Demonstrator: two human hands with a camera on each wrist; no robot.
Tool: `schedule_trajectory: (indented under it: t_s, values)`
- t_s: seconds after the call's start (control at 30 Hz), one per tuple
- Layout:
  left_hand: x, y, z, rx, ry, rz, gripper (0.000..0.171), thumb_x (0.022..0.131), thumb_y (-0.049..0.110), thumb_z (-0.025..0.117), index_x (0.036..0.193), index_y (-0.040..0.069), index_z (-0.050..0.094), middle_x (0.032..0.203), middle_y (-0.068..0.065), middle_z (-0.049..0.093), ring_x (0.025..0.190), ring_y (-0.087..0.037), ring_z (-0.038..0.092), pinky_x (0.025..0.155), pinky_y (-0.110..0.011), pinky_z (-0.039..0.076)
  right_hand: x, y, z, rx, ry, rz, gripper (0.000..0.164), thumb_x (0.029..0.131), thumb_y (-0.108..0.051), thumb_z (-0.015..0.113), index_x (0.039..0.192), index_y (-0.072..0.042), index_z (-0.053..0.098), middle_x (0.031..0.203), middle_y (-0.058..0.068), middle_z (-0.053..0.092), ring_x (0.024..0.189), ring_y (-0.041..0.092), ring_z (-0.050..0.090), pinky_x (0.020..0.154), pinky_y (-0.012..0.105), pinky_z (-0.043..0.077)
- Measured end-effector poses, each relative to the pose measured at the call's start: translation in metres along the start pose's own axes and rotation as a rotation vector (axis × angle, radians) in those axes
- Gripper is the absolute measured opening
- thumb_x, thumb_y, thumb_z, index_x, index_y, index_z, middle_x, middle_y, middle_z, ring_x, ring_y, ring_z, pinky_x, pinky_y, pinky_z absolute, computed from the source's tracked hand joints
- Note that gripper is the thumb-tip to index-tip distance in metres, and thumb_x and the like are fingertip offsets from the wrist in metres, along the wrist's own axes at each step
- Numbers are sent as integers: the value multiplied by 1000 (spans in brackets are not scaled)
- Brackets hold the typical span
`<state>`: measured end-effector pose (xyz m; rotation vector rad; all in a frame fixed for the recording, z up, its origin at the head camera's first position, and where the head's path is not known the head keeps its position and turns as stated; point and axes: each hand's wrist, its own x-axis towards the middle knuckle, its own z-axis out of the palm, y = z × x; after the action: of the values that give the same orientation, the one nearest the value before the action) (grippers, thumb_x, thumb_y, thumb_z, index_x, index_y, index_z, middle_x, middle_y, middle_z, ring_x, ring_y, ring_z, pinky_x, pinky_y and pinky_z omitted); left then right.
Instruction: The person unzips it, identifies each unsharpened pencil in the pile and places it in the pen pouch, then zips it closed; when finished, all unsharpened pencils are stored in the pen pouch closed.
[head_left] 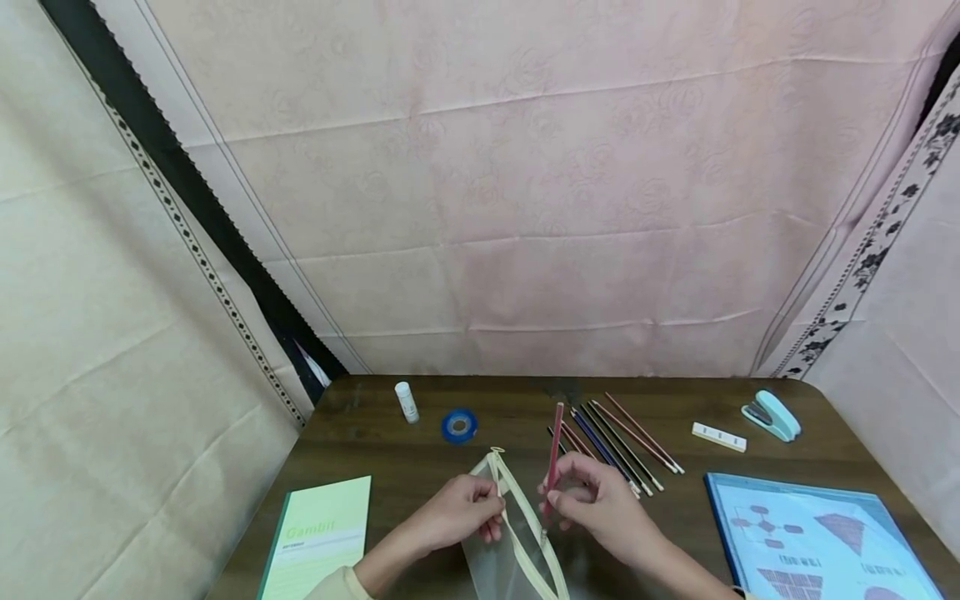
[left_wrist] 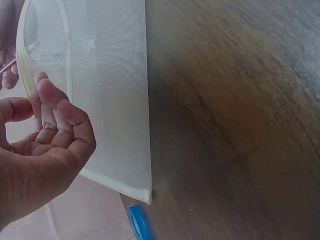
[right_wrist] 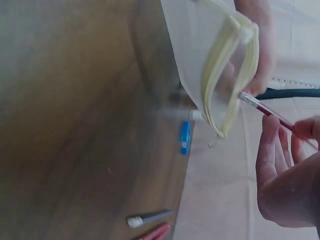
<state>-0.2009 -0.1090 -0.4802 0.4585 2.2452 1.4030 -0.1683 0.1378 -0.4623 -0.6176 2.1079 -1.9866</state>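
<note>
A pale mesh pouch with a cream zip edge stands with its mouth spread, in front of me in the head view. My left hand pinches the rim of this pouch between thumb and fingers; the sheer mesh hangs beyond it in the left wrist view. In my right hand is a red pencil, held upright between thumb and fingers. The right wrist view shows its eraser end right at the pouch's zipped opening. Several other pencils lie fanned out on the table behind the right hand.
A glue stick and a blue tape roll lie at the back left. Toward the right are a white strip, a mint stapler and a blue folder. A green notebook lies front left.
</note>
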Motion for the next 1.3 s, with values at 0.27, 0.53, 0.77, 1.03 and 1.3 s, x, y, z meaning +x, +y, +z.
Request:
schedule_trajectory:
  t_s: [0.27, 0.53, 0.77, 1.03, 1.3]
  values:
    - [0, 1, 3, -4, 28, 18, 24, 93, 19, 56, 76, 3, 63, 68, -9, 69, 58, -16, 65, 58, -33, 56, -5, 10, 8, -6, -1, 127, 26, 89, -17, 67, 104, 1, 56, 100, 25, 69, 80, 25, 72, 61, 41, 57]
    - [5, 0, 7, -11, 49, 36, 23, 94, 18, 54, 79, 4, 63, 71, -12, 70, 61, -17, 65, 59, -31, 55, -11, 18, 15, -52, -14, 167, 23, 87, -15, 69, 101, 0, 59, 86, 20, 72, 67, 22, 69, 51, 41, 55]
    - [4, 0, 6, -38, 67, 41, 22, 97, 19, 53, 83, 4, 62, 76, -9, 70, 66, -18, 67, 64, -31, 56, -11, 24, 19, -55, -30, 172, 25, 86, -15, 70, 103, 1, 61, 83, 15, 73, 62, 20, 67, 51, 43, 55]
    - [0, 1, 2, -28, 60, 59, 23, 98, 21, 52, 86, 5, 62, 77, -8, 71, 70, -18, 67, 65, -32, 56, -6, 24, 27, -133, -28, 149, 19, 83, -14, 73, 96, -4, 64, 77, 6, 73, 57, 22, 67, 47, 43, 54]
    - [-1, 5, -1, -15, 48, 77, 22, 99, 23, 52, 88, 6, 62, 78, -7, 71, 71, -16, 67, 66, -32, 56, -6, 24, 27, -230, -19, 150, 13, 83, -13, 73, 92, -9, 65, 71, -1, 71, 55, 19, 66, 44, 36, 53]
